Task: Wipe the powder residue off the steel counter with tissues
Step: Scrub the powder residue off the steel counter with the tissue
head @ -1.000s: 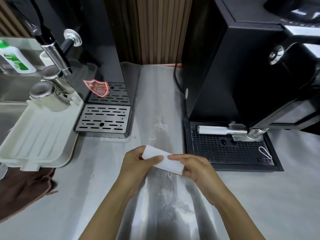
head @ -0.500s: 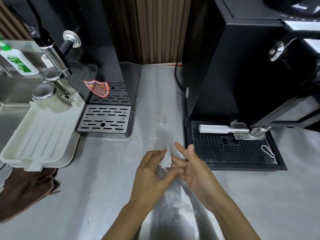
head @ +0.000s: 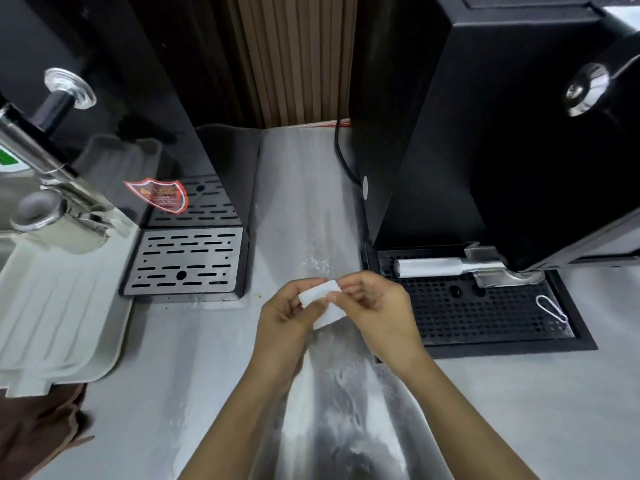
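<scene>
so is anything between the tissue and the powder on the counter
Nothing visible: the left hand and right hand pinch the tissue over the steel counter, and the powder lies uncovered beneath and beyond it.

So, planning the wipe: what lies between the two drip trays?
Head view: steel counter with powder, and left hand and right hand holding a tissue.

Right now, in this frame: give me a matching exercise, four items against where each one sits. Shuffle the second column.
1 tissue
2 brown cloth
3 white wire clip
4 red sticker

A on the black drip tray
B pinched between left hand and right hand
C just behind the silver slotted tray
D bottom left, next to the cream tray

Pairs: 1-B, 2-D, 3-A, 4-C
</scene>
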The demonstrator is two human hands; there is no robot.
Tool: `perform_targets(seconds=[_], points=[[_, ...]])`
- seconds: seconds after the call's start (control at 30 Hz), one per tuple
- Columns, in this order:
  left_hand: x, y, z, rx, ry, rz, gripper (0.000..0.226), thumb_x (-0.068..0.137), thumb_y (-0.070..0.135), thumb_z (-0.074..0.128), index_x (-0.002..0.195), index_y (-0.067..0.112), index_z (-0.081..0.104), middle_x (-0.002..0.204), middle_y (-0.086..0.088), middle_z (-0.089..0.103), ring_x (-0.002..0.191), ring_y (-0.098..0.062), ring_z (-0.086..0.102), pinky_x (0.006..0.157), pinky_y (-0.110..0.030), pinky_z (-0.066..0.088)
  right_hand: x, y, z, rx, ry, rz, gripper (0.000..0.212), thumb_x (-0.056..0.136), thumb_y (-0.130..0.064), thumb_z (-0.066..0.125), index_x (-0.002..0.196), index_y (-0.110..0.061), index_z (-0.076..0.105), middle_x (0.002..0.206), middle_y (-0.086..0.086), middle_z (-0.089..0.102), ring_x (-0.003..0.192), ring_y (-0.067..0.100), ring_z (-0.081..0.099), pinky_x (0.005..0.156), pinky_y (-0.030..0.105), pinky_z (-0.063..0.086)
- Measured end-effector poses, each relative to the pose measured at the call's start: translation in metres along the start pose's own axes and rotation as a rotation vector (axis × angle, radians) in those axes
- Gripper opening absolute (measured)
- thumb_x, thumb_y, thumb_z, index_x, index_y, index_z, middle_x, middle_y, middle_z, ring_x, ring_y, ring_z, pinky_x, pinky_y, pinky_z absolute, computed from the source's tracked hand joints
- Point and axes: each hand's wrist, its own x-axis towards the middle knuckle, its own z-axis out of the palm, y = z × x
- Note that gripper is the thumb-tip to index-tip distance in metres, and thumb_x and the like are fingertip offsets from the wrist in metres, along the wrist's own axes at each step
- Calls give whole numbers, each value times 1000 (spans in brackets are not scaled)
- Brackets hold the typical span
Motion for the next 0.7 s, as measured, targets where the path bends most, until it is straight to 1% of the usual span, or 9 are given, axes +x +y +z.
perform_targets(seconds=[0.1, 0.13, 0.2, 0.3, 0.37, 0.43, 0.53, 0.63, 0.7], points=[[13, 2, -1, 121, -71, 3, 9, 83, 5, 69, 93, 6, 71, 73, -10, 66, 65, -22, 54, 55, -25, 43, 7, 10, -3, -104, 74, -90, 5, 85, -14, 75, 88, -18, 73, 80, -7, 73, 78, 8, 68, 77, 24, 55], [24, 3, -2, 166, -69, 29, 7, 82, 5, 70, 89, 7, 71, 70, -4, 66, 62, -17, 55, 53, -22, 43, 8, 16, -6, -229, 99, -181, 3, 89, -20, 71, 91, -18, 73, 83, -9, 72, 80, 6, 66, 77, 22, 54], [58, 8, -4, 416, 12, 203, 5, 82, 7, 71, 85, 11, 71, 78, 2, 66, 66, -9, 57, 60, -11, 43, 12, 32, -12, -528, 125, -384, 17, 94, -30, 59, 95, -17, 71, 92, -10, 70, 88, 7, 63, 88, 27, 49], [119, 18, -6, 799, 176, 534, 11, 83, 7, 67, 92, 11, 71, 90, 1, 62, 76, -6, 51, 69, -5, 35, 20, 51, -16, -681, -5, -464, 24, 95, -31, 53, 109, -17, 67, 113, -7, 67, 119, 10, 55, 116, 37, 25], [154, 19, -7, 855, 217, 615, 20, 82, -1, 58, 93, 10, 71, 94, -3, 63, 80, -8, 51, 75, -10, 36, 26, 55, -16, -724, -131, -434, 31, 95, -31, 55, 123, -19, 61, 130, -6, 59, 136, 9, 40, 123, 38, 7], [179, 15, -7, 929, 195, 627, 26, 83, -1, 51, 94, 10, 71, 98, -5, 62, 84, -12, 55, 78, -17, 40, 32, 55, -15, -808, -191, -434, 37, 95, -31, 55, 131, -20, 56, 139, -6, 52, 144, 9, 29, 123, 38, -2], [199, -5, -9, 1087, 113, 557, 27, 85, 0, 49, 98, 8, 70, 105, -10, 64, 97, -26, 58, 80, -21, 39, 40, 54, -16, -820, -191, -449, 37, 95, -25, 55, 132, -20, 55, 142, -7, 50, 146, 8, 25, 124, 39, -3], [174, -21, -12, 1134, 61, 558, 33, 75, 8, 45, 95, 9, 72, 100, -11, 66, 93, -26, 61, 78, -18, 40, 42, 56, -16, -796, -175, -455, 34, 94, -17, 57, 128, -19, 58, 140, -6, 52, 145, 9, 27, 124, 40, 2], [138, -31, -18, 1130, 8, 640, 32, 74, -2, 50, 94, 5, 73, 97, -11, 68, 89, -28, 62, 77, -20, 42, 42, 58, -15, -798, -164, -466, 34, 93, -13, 58, 126, -18, 60, 139, -6, 54, 144, 10, 29, 124, 40, 3]])
